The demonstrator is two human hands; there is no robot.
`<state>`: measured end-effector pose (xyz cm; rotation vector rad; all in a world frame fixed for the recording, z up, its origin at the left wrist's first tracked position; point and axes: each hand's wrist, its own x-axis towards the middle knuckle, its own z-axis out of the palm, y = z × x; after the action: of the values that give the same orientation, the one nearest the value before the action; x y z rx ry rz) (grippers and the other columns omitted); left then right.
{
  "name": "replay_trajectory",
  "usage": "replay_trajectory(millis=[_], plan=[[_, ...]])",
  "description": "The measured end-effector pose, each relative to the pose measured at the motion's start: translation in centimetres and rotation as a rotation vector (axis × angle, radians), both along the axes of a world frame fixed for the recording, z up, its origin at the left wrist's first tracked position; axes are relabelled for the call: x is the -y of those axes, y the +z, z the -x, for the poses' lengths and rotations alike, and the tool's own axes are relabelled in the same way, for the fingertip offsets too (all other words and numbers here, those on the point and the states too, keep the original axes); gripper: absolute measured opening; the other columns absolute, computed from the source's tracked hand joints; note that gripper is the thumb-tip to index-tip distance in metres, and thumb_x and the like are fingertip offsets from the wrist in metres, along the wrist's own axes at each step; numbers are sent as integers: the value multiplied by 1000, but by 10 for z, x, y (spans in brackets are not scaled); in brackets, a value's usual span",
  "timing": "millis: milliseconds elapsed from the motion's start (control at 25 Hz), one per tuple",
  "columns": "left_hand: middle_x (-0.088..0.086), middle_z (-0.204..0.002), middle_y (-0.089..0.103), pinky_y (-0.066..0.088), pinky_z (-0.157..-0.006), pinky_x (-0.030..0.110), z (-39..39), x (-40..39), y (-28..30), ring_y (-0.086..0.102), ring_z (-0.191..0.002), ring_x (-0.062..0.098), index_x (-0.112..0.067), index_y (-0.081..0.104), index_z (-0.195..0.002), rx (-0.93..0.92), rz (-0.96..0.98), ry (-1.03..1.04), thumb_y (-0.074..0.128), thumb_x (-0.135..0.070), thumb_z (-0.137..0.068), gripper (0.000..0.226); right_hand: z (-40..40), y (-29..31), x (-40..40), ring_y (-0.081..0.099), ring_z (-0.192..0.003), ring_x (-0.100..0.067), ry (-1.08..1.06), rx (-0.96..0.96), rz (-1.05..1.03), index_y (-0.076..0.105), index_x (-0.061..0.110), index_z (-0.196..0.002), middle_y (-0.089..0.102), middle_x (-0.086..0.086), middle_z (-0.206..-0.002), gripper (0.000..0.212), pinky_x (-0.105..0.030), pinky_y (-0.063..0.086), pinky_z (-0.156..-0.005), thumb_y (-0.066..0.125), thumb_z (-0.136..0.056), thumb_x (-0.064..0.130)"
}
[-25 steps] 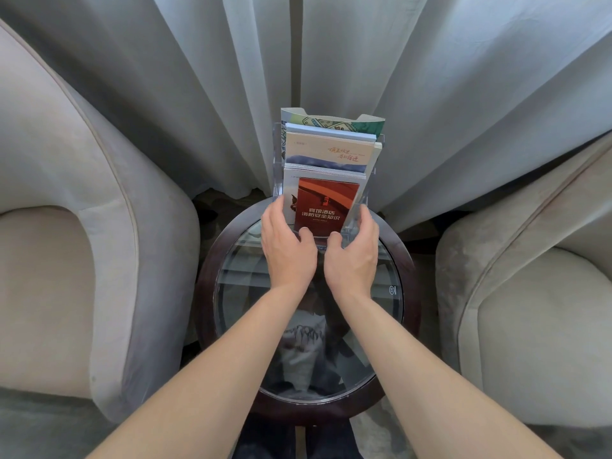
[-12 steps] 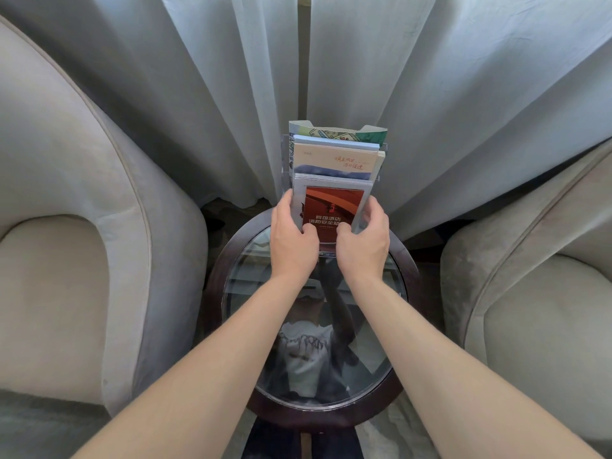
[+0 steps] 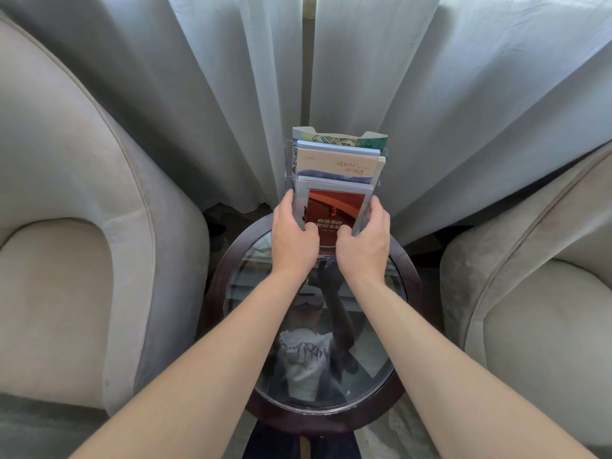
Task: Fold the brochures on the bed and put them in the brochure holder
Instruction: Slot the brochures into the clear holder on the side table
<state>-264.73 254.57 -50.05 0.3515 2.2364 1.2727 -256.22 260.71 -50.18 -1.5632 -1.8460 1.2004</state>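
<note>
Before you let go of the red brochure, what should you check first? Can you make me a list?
1. Both hands hold the front stack: left hand and right hand grip its sides. Ok.
2. Red brochure faces front, upright. Ok.
3. Red brochure seated to the bottom of the brochure holder: hidden by the hands. Cannot tell.
4. Cream brochure and green brochure stand behind in higher tiers. Ok.
5. Holder stands on the round glass table, near its back edge. Ok.
</note>
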Motion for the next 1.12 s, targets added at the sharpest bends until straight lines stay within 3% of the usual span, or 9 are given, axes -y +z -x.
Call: replay_trajectory(millis=[120,240,480,720,880,1120], plan=[[-3,-159,25,30,-117,44,0,-2,13,23,-147,16,-29,22,-153,-328,27,-128,57,-11,-92,72,1,10,-4,38,-137,-13,43,0,-165,28,26,-150,37,4,-148,71,-33,39,-108,61,-89,11],[5,-163,18,21,-120,46,2,-5,17,12,-151,24,-23,24,-153,-659,218,-383,55,-14,-92,68,1,15,-4,35,-139,-16,136,123,-296,31,20,-151,35,0,-153,72,-40,39,-111,61,-86,8],[8,-163,18,14,-122,47,4,-1,14,9,-151,28,-21,23,-154,-792,390,-483,49,-21,-94,65,-3,14,-2,28,-145,-23,230,315,-417,33,15,-151,31,-4,-158,72,-48,34,-114,62,-85,11],[6,-163,18,14,-122,43,4,-5,24,10,-151,23,-17,22,-155,-716,295,-414,51,-13,-90,72,2,24,-3,23,-148,-22,182,238,-445,31,12,-153,31,-4,-160,74,-47,30,-117,59,-84,7],[9,-164,16,14,-122,45,14,-13,36,8,-152,25,-16,21,-156,-836,277,-478,48,-11,-92,70,12,34,-16,18,-151,-21,295,279,-586,36,9,-151,30,-6,-161,69,-48,24,-119,54,-84,5],[12,-163,16,15,-122,45,29,-23,36,7,-152,28,-16,24,-155,-880,338,-513,47,-17,-97,63,25,35,-28,17,-151,-20,346,331,-602,38,9,-150,32,-5,-160,68,-51,13,-122,51,-84,7]])
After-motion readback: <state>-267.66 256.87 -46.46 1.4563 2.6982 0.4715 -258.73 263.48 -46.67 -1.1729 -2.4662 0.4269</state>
